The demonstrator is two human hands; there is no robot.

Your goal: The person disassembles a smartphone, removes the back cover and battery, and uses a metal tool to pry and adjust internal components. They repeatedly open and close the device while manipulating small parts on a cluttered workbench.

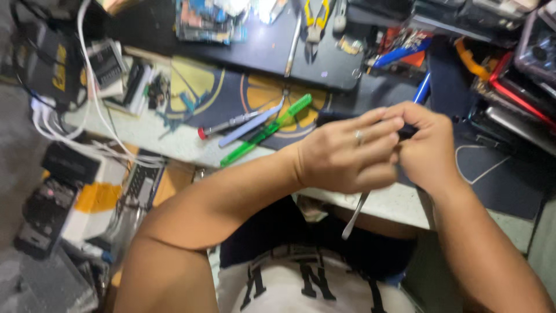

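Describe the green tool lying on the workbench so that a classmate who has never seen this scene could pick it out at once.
Start at the dark mat with yellow circle designs on the pale workbench, left of the person's left hand. Lying slantwise across the mat's near edge is the green toothbrush. Beside it lie a pale blue tool and a red-capped metal tool; only the toothbrush is translucent green.

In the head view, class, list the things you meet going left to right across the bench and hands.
White cables → red-tipped tool → green toothbrush → left hand → right hand → blue pen.
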